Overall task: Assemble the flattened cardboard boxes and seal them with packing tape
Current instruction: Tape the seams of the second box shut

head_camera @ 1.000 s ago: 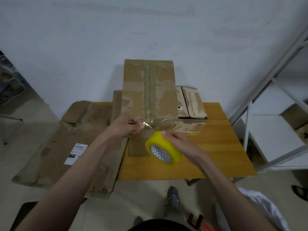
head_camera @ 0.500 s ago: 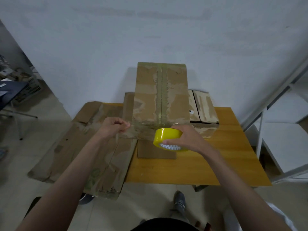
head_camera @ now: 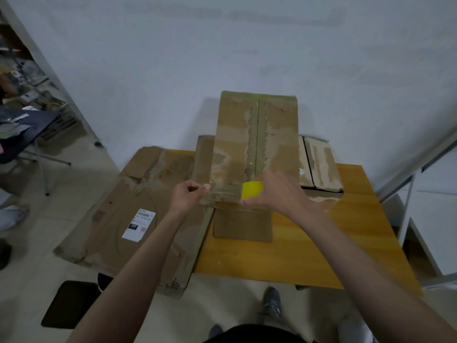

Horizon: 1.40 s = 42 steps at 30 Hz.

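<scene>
We are standing at a wooden tabletop (head_camera: 309,246) set against a pale wall. A big flattened box (head_camera: 128,214) is lying over its left edge, overhanging toward the floor, probably waiting its turn; a white shipping label (head_camera: 139,225) is showing on it.

The box (head_camera: 257,144) we are working on is standing tall at the middle of the tabletop, its top flaps meeting along a centre seam that is facing us, so the seam is within easy reach. A lower box (head_camera: 321,167) is sitting just behind it on the right, flaps closed.

Our right hand (head_camera: 277,191) is wrapping round the yellow roll of tape (head_camera: 252,189) and holding it against the near edge of the tall box, right at the foot of the seam. Our left hand (head_camera: 188,194) is pinching the free end of the tape (head_camera: 222,190), fingers curled tight, keeping the strip stretched along that edge.

We judge the strip is being kept taut so it goes down flat, without creases. Whether it is already sticking to the cardboard, we cannot tell.
</scene>
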Available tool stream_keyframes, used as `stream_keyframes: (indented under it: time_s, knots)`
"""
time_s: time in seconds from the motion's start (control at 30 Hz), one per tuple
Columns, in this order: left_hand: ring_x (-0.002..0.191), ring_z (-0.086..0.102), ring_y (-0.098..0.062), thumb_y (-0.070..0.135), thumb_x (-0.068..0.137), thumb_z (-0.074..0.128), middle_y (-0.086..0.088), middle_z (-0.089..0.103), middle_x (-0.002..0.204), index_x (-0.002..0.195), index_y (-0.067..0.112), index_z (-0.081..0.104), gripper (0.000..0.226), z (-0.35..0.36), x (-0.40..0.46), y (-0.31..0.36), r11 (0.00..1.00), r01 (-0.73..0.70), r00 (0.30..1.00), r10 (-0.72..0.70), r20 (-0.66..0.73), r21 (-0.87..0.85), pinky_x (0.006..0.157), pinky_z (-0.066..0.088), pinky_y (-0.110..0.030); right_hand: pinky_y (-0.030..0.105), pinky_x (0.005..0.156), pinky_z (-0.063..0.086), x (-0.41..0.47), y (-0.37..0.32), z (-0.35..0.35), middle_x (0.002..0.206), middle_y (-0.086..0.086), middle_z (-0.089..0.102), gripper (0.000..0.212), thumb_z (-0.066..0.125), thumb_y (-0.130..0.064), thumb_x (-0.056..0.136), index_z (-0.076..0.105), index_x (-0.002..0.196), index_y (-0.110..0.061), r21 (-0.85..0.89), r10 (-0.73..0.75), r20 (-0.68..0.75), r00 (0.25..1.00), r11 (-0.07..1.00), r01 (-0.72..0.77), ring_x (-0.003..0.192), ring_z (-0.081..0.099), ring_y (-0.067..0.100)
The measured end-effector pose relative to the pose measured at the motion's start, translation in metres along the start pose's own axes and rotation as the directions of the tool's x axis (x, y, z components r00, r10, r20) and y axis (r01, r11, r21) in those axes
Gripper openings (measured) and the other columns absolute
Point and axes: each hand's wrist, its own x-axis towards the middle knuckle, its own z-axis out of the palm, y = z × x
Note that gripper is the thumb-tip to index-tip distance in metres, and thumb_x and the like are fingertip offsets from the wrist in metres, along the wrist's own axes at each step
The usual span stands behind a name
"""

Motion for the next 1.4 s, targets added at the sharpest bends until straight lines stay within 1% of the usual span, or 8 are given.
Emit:
stream_keyframes:
  time_s: [0.17, 0.4, 0.6, 0.7, 0.8, 0.93, 1.07, 1.4]
  knots:
    - [0.083, 0.068, -0.016, 0.041, 0.076, 0.083, -0.001, 0.073, 0.081, 0.081, 0.015, 0.071, 0.029, 0.006, 0.004, -0.001, 0.999, 0.037, 0.998, -0.036, -0.055, 0.025, 0.068, 0.05, -0.025, 0.028, 0.042, 0.025, 0.011, -0.013, -0.002, 0.065, -0.002, 0.05, 0.062, 0.071, -0.076, 0.067, 0.05, 0.069, -0.018, -0.092, 0.032, 0.016, 0.999, 0.995, -0.03, 0.053, 0.046, 0.014]
    - [0.082, 0.067, -0.017, 0.043, 0.072, 0.086, -0.002, 0.072, 0.082, 0.079, 0.016, 0.07, 0.032, 0.01, 0.009, -0.002, 0.997, 0.013, 0.996, -0.007, -0.086, 0.07, 0.076, 0.056, -0.034, 0.03, 0.048, 0.028, 0.014, -0.022, -0.006, 0.065, -0.003, 0.044, 0.059, 0.073, -0.069, 0.071, 0.041, 0.064, -0.02, -0.088, 0.046, 0.026, 0.999, 0.995, -0.043, 0.057, 0.043, 0.017]
    - [0.057, 0.054, -0.01, 0.046, 0.078, 0.08, 0.002, 0.062, 0.067, 0.064, 0.017, 0.058, 0.038, 0.014, 0.006, 0.007, 0.922, -0.102, 0.975, 0.167, -0.145, 0.372, 0.068, 0.053, -0.033, 0.029, 0.045, 0.026, 0.014, -0.025, -0.006, 0.068, -0.002, 0.049, 0.049, 0.073, -0.061, 0.072, 0.051, 0.072, -0.017, -0.086, 0.022, 0.052, 0.998, 0.996, -0.017, 0.058, 0.046, 0.017]
    - [0.084, 0.049, -0.017, 0.045, 0.081, 0.077, 0.001, 0.048, 0.107, 0.105, 0.017, 0.047, 0.048, 0.02, -0.004, 0.011, 0.892, -0.08, 0.965, 0.18, -0.188, 0.444, 0.077, 0.048, -0.04, 0.03, 0.049, 0.034, 0.013, -0.026, -0.005, 0.072, -0.001, 0.05, 0.051, 0.074, -0.059, 0.072, 0.06, 0.092, -0.014, -0.09, 0.017, 0.037, 0.999, 0.996, -0.014, 0.066, 0.052, 0.022]
    - [0.105, 0.05, -0.017, 0.033, 0.093, 0.066, 0.0, 0.043, 0.128, 0.128, 0.02, 0.039, 0.046, 0.022, -0.021, 0.008, 0.809, -0.312, 0.888, 0.435, -0.15, 0.499, 0.082, 0.046, -0.035, 0.033, 0.057, 0.04, 0.012, -0.029, -0.001, 0.081, 0.002, 0.055, 0.063, 0.074, -0.059, 0.073, 0.057, 0.113, -0.013, -0.092, 0.009, 0.002, 1.0, 0.996, -0.009, 0.075, 0.056, 0.027]
    - [0.151, 0.02, -0.018, 0.035, 0.105, 0.031, -0.003, 0.021, 0.164, 0.157, 0.014, 0.023, 0.057, 0.038, -0.042, -0.012, 0.476, -0.606, 0.759, 0.587, 0.282, 0.638, 0.122, 0.015, -0.028, 0.034, 0.064, 0.039, 0.012, -0.029, 0.003, 0.101, 0.008, 0.068, 0.074, 0.073, -0.06, 0.074, 0.05, 0.127, -0.013, -0.1, -0.026, -0.056, 0.998, 0.995, 0.02, 0.093, 0.065, 0.031]
    - [0.151, -0.018, -0.01, 0.057, 0.1, 0.025, 0.0, -0.019, 0.165, 0.158, 0.014, -0.012, 0.081, 0.046, -0.042, -0.029, 0.402, -0.586, 0.786, 0.494, 0.372, 0.704, 0.123, -0.008, -0.029, 0.034, 0.069, 0.038, 0.005, -0.023, 0.003, 0.107, 0.008, 0.066, 0.084, 0.076, -0.063, 0.069, 0.044, 0.13, -0.015, -0.055, -0.036, -0.03, 0.999, 0.998, 0.035, 0.098, 0.062, 0.031]
    - [0.152, -0.016, -0.013, 0.068, 0.091, 0.023, -0.002, -0.018, 0.166, 0.158, 0.014, -0.013, 0.093, 0.05, -0.035, -0.037, 0.314, -0.543, 0.792, 0.499, 0.351, 0.779, 0.125, -0.001, -0.038, 0.029, 0.084, 0.041, -0.037, 0.043, 0.049, 0.12, -0.004, 0.055, 0.06, 0.084, -0.012, 0.072, 0.047, 0.117, -0.027, 0.257, -0.08, -0.255, 0.964, 0.955, 0.147, 0.11, 0.051, 0.016]
